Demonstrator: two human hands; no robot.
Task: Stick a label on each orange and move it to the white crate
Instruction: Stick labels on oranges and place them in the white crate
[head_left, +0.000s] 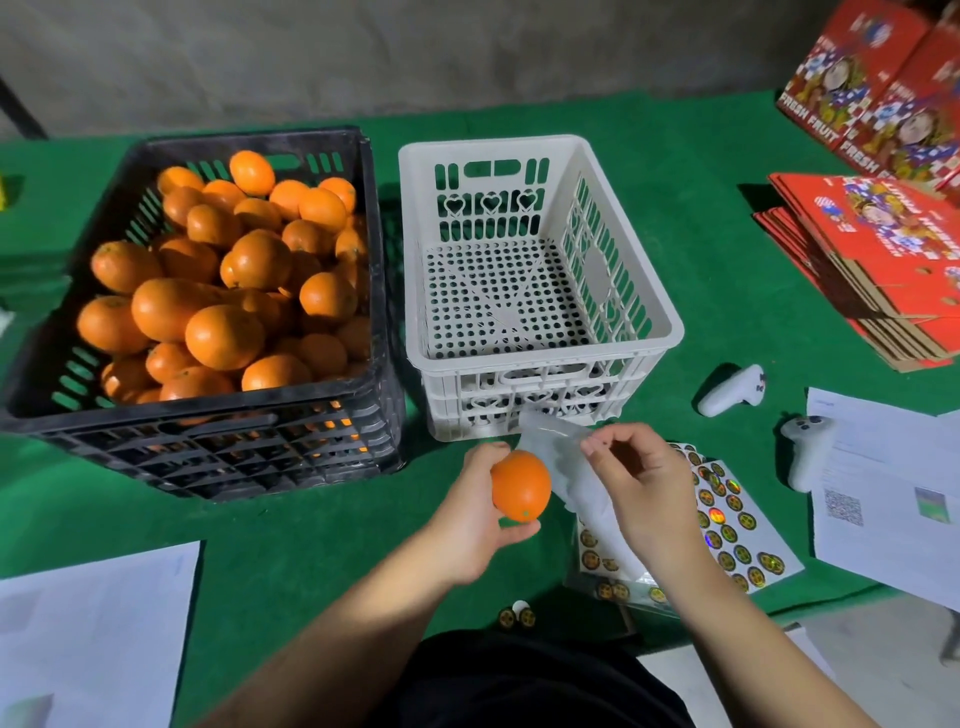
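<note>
The left hand (470, 512) cups a single orange (521, 486), fingers curled round its far side and thumb beneath, holding it above the counter (311, 530) just in front of the white crate (670, 332). The right hand (641, 486) is raised beside the orange, its thumb and forefinger pinching the upper edge of a translucent backing sheet (566, 467) that hangs between the two hands; whether a label is on the fingertips cannot be told. Beneath the right hand lies a label sheet (737, 525) of round gold stickers, with two loose stickers (518, 617) near the counter's front edge. The white crate stands upright with nothing in it, touching or just beside the black crate (374, 291) on its left, which is heaped with oranges (223, 291). To the right lie two white controllers (732, 391), printed papers (893, 499) and a stack of flattened red fruit boxes (883, 249). Another paper sheet (93, 634) rests at the lower left on the green-covered counter.
</note>
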